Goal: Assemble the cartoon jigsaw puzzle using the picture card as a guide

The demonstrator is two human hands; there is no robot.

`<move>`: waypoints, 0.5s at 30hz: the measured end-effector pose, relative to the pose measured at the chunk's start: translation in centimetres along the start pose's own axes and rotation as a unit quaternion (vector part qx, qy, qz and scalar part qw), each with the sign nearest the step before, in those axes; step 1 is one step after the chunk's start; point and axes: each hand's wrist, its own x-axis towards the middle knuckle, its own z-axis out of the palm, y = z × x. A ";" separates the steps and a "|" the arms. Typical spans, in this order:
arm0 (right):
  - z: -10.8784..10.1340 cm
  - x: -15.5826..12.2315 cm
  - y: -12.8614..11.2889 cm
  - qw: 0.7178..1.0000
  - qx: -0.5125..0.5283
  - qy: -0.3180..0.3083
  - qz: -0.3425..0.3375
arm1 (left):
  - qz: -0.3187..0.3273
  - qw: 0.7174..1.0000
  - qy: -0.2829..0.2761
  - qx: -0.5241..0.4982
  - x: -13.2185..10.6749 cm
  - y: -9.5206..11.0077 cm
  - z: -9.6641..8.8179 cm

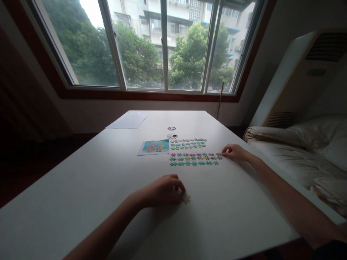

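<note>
Several rows of small jigsaw puzzle pieces [194, 163], mostly green with some pink and yellow ones, lie on the white table. At the right end of these rows, my right hand [235, 152] has its fingertips pinched on a puzzle piece [220, 154]. Nearer to me, my left hand [168, 189] is curled, fingers pointing down, over a few pale puzzle pieces [186, 198]; its palm and part of those pieces are hidden. Left of the rows lies a colourful reference picture [154, 147] with pink and yellow cartoon figures on green-blue.
Two small round items [171, 132] lie beyond the rows. A white sheet of paper [127, 121] rests at the table's far left corner. To the right stand a padded sofa [292, 151] and a tall air conditioner [292, 79]. A wide window [162, 47] is behind the table [81, 180].
</note>
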 end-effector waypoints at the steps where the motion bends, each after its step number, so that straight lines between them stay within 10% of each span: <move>1: -0.1 0.0 0.0 1.000 -0.004 -0.002 -0.002 | 0.000 1.000 0.001 0.000 0.0 0.0 0.0; 15: -0.4 -0.3 -5.3 0.992 -0.021 0.016 -0.127 | 0.006 0.999 0.028 -0.031 0.3 -0.2 0.4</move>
